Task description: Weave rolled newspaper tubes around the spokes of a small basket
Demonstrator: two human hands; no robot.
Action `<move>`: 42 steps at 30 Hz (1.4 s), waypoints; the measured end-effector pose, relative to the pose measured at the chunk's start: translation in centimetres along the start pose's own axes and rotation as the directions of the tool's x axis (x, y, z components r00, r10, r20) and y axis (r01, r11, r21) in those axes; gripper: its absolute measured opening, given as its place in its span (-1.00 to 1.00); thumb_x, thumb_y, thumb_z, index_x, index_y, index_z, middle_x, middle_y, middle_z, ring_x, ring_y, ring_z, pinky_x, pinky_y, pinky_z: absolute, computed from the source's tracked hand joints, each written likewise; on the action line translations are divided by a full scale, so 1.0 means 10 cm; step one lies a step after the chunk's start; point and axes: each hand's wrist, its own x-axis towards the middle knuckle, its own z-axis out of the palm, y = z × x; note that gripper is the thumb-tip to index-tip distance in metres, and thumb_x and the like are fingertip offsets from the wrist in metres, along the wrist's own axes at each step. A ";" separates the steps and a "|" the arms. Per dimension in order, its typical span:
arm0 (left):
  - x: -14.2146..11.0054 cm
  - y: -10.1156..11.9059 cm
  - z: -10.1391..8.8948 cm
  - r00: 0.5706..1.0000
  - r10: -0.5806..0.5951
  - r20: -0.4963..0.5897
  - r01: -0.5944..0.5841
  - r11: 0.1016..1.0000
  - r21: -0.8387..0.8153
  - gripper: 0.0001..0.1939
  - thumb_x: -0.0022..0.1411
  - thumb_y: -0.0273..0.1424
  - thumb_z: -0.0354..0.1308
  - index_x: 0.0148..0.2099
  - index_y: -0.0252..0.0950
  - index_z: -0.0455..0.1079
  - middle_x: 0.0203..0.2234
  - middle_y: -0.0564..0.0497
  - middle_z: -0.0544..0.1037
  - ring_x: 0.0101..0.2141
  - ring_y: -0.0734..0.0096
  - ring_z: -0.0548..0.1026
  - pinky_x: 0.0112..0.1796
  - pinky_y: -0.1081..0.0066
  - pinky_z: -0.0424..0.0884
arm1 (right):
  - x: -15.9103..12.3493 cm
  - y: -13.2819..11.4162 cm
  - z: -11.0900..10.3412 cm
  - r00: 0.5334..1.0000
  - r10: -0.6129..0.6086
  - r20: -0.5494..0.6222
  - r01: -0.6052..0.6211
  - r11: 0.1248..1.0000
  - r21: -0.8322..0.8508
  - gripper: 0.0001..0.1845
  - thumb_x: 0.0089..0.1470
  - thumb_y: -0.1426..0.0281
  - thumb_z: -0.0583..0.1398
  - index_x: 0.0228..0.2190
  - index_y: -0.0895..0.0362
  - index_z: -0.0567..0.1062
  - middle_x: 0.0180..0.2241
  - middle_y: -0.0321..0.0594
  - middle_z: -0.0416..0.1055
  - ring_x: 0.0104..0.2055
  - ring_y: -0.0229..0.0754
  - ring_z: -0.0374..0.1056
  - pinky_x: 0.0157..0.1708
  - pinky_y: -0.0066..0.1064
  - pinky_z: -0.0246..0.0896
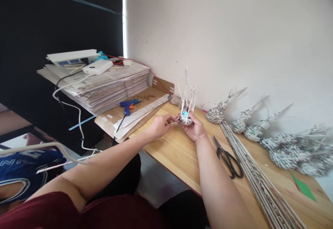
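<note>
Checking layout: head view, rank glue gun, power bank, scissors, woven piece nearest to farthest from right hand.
1. Woven piece, in the right hand
2. Scissors, on the table, right side
3. Glue gun, left, on cardboard
4. Power bank, farther left, on newspapers

- Left arm (114, 161): bare, entering at near left, elbow slightly bent, forearm extended toward the centre.
- Left hand (158, 128): back mostly upward, thumb and index finger pinched together, fingertips pointing right.
- Right arm (217, 173): bare, entering at near right, forearm angled far and leftward.
- Right hand (195, 129): palm turned inward, thumb raised, fingers curled, in a cupped grip.
- Hands: near each other, apart.
</note>
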 end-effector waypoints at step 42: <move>-0.26 -0.35 -0.82 0.985 -0.113 -0.127 0.123 0.989 0.075 -0.70 0.27 -0.18 0.14 -0.13 -0.28 0.52 -0.39 0.01 0.61 -0.42 0.39 0.49 -0.37 0.43 0.36 | 0.00 0.00 -0.01 0.999 0.038 -0.017 -0.041 0.976 -0.215 -0.72 0.03 0.24 0.42 -0.23 0.09 0.60 -0.22 -0.20 0.65 -0.28 -0.12 0.60 -0.42 -0.38 0.53</move>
